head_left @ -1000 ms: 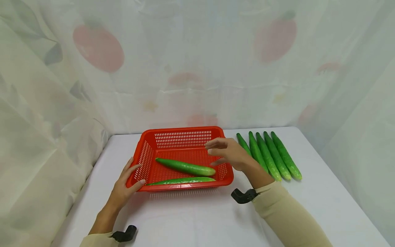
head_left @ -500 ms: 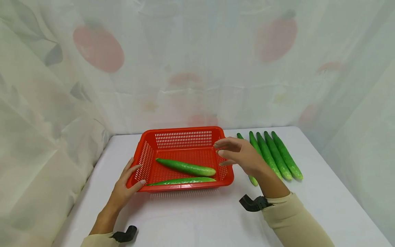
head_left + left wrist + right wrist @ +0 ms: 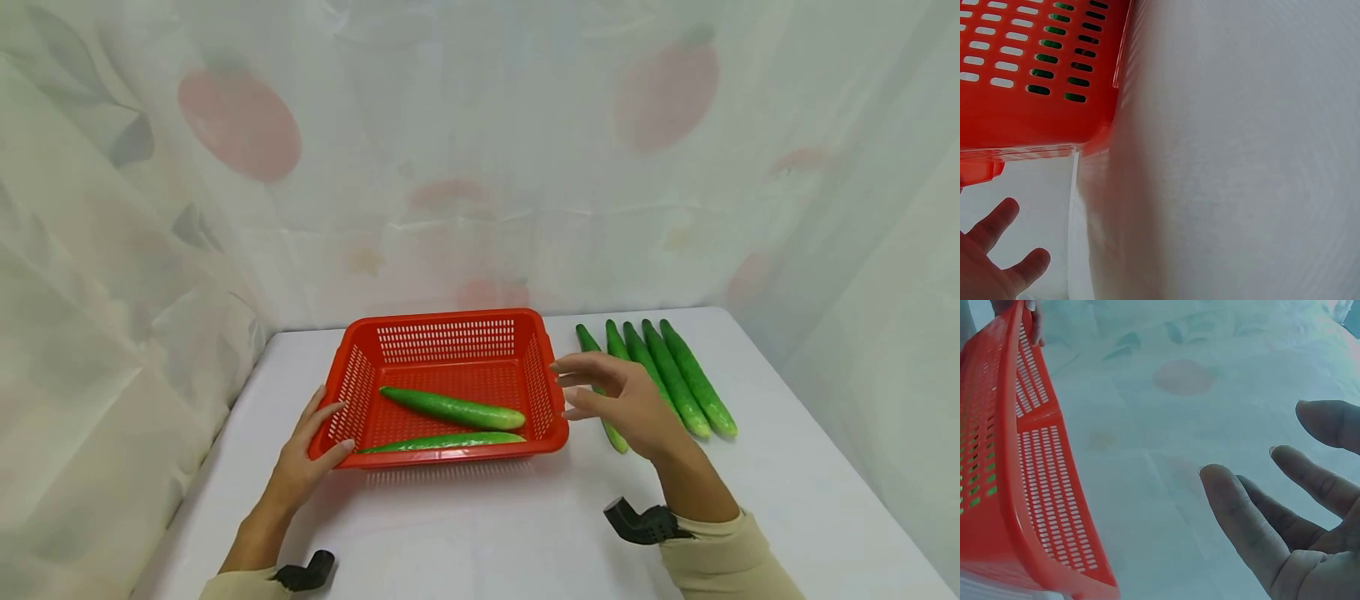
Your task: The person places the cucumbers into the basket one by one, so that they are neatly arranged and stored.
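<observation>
A red plastic basket [image 3: 446, 454] with slotted walls holds two cucumbers, one across its middle [image 3: 450, 408] and one along the near wall [image 3: 450, 441]. My left hand [image 3: 300, 458] holds the basket's left rim near the front corner, fingers and thumb reaching over it. In the left wrist view, two of its fingers [image 3: 997, 225] show spread below the basket wall. My right hand [image 3: 626, 400], empty and with fingers loosely bent, hovers just beyond the basket's right wall. It partly covers the cucumbers [image 3: 693, 375] laid side by side on the right of the table.
A white-covered table [image 3: 480, 533] carries everything. Pale printed curtains [image 3: 480, 167] hang behind it and at both sides. Each wrist wears a black camera mount, the left one [image 3: 307, 571] low over the table and the right one [image 3: 641, 521] below the right hand.
My right hand has moved right, from over the basket's right side to beyond its right rim, near the row of cucumbers. My left hand and the basket have stayed in place.
</observation>
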{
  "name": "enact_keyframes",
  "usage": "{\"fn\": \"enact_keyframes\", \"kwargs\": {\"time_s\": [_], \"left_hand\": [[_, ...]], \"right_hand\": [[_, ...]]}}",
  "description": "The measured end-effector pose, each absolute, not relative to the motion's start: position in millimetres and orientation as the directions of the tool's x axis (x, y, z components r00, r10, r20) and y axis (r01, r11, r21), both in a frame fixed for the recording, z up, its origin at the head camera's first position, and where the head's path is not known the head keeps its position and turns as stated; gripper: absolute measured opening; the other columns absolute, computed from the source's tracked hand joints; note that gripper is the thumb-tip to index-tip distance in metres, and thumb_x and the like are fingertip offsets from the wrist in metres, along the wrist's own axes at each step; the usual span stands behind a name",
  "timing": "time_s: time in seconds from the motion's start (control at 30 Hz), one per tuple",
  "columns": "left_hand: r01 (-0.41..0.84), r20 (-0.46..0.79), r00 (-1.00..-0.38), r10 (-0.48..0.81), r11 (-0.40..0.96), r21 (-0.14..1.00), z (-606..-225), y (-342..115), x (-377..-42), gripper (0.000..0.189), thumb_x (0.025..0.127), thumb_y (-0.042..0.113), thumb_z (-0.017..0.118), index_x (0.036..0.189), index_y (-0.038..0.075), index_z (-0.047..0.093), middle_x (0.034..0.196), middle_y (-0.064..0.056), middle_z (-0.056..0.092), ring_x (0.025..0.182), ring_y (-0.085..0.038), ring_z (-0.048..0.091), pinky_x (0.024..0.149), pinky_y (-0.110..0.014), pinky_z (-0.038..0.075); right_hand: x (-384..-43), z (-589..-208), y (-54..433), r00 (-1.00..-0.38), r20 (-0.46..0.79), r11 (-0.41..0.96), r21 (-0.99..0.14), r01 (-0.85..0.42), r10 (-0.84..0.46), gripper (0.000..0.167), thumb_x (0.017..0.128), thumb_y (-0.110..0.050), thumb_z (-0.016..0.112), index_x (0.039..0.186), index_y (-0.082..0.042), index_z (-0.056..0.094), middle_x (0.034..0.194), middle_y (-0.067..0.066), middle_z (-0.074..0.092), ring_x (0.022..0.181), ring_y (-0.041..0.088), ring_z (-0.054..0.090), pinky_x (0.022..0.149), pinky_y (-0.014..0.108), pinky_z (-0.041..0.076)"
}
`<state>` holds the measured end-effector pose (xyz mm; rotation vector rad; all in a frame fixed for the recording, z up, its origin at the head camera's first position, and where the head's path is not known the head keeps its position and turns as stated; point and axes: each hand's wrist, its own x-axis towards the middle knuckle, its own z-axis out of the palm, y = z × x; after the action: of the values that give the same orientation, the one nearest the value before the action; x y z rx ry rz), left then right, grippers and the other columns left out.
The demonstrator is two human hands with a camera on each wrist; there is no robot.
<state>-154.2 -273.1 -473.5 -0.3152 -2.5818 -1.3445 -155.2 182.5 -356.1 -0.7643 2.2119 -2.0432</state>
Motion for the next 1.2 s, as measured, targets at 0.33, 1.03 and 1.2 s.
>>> {"fn": "enact_keyframes", "kwargs": {"time_s": [0.33, 1.03, 1.2], "left_hand": [[0.282, 0.280, -0.956, 0.093, 0.566, 0.775, -474, -274, -154, 0.058, 0.088, 0.018, 0.070, 0.141, 0.011, 0.047, 0.159, -0.003, 0.015, 0.132, -0.032, 0.031, 0.084, -0.012, 0.038], [0.273, 0.279, -0.957, 0.081, 0.577, 0.770, -475, -274, -154, 0.056, 0.088, 0.022, 0.069, 0.140, 0.010, 0.048, 0.159, 0.000, 0.016, 0.132, -0.031, 0.031, 0.085, -0.013, 0.038], [0.275, 0.279, -0.957, 0.084, 0.580, 0.767, -475, -274, -154, 0.056, 0.089, 0.022, 0.068, 0.139, 0.010, 0.049, 0.159, -0.001, 0.016, 0.131, -0.030, 0.032, 0.084, -0.013, 0.038]], "right_hand": [[-143, -348, 207, -0.858, 0.411, 0.087, -0.886, -0.456, -0.308, 0.036, 0.090, 0.005, 0.062, 0.125, 0.001, 0.060, 0.120, 0.015, 0.061, 0.108, 0.032, 0.057, 0.077, 0.036, 0.053], [-141, -349, 291, -0.823, 0.554, -0.034, -0.831, -0.555, -0.125, 0.047, 0.085, 0.023, 0.053, 0.130, 0.011, 0.051, 0.122, 0.011, 0.061, 0.111, 0.021, 0.057, 0.082, 0.023, 0.049], [-143, -359, 306, -0.832, 0.555, 0.033, -0.831, -0.555, -0.007, 0.044, 0.085, 0.022, 0.054, 0.128, 0.010, 0.054, 0.118, 0.007, 0.064, 0.109, 0.017, 0.057, 0.085, 0.019, 0.045]]}}
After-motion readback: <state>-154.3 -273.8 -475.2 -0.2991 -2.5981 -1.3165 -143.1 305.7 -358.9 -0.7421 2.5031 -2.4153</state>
